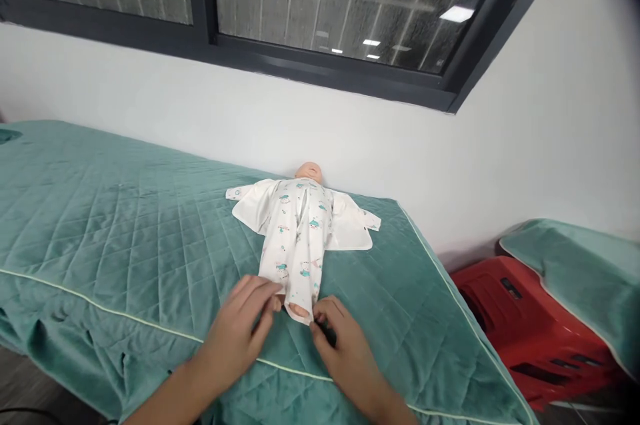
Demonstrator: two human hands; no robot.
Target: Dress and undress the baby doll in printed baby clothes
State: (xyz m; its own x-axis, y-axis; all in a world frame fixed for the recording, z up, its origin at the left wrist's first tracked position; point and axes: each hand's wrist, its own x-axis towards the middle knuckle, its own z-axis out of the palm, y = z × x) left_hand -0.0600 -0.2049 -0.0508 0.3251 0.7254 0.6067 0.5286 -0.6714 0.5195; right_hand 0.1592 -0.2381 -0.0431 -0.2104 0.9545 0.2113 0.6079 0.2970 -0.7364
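Touching printed doll clothes (283, 238) at cuffs (299, 319)

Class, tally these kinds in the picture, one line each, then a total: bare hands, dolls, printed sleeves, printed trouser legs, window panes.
Bare hands: 2 (left hand, right hand)
Doll: 1
Printed sleeves: 2 (one on the picture's left, one on its right)
Printed trouser legs: 2
Window panes: 2
Total: 9
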